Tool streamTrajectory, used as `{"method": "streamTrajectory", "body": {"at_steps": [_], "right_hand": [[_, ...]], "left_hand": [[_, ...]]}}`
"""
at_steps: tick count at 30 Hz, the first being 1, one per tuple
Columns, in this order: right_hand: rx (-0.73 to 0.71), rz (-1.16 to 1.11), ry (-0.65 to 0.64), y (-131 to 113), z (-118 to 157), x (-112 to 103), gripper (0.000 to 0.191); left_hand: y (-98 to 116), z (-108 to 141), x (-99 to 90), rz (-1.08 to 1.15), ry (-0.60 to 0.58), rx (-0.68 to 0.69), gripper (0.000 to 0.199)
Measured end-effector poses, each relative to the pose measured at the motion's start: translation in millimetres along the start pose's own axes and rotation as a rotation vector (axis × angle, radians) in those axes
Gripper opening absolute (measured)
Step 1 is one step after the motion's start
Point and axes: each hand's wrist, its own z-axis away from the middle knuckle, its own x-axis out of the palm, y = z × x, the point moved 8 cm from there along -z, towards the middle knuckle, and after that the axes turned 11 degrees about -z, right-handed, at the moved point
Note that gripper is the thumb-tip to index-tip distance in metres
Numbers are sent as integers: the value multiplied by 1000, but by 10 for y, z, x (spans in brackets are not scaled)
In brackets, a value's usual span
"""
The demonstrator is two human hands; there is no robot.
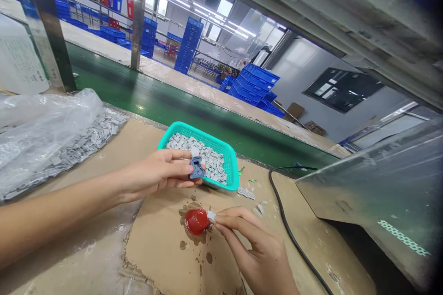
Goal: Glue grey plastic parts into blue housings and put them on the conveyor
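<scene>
My left hand (173, 169) is closed on a blue-grey plastic part (197, 168) with a hollow in its face, held over the near edge of a turquoise basket (235, 173). A light grey piece shows at the top of that part, by the fingertips. Many small light grey plastic pieces (214, 163) fill the basket. Lower down, my right hand (254, 239) pinches one small light grey piece (211, 216) between thumb and fingers. Its end is against a red, wet-looking object (196, 222) that stands on stained cardboard (162, 249).
A clear plastic bag (51, 133) of grey pieces lies at left. A black cable (287, 235) curves along the right, beside a metal panel (374, 184). Behind the basket runs a green conveyor belt (155, 94). Stacked blue crates (254, 83) stand farther back.
</scene>
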Motion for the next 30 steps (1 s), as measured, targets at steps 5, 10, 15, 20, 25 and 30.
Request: {"method": "streamTrajectory", "body": {"at_steps": [5,10,15,20,25,30], "right_hand": [[-13,-11,-8,-54,-4,-27,14],[-1,-24,-6,-74,-36,-40,14],[75,-115,81,-41,-110,-208,12],[251,-391,172,128,-204,-298,8],[373,-560,201,285,-259,-220,8],[301,-490,183,192,-344,-226,7]], "left_hand": [[-29,14,51,-20,-51,-33,32],[-24,37,98,-14,-99,-9,40],[-39,55,103,-124,-69,-15,28],[-112,60,175,-66,-71,-72,23],[-17,59,174,-283,-34,64,13],[40,82,164,-394,-22,135,21]]}}
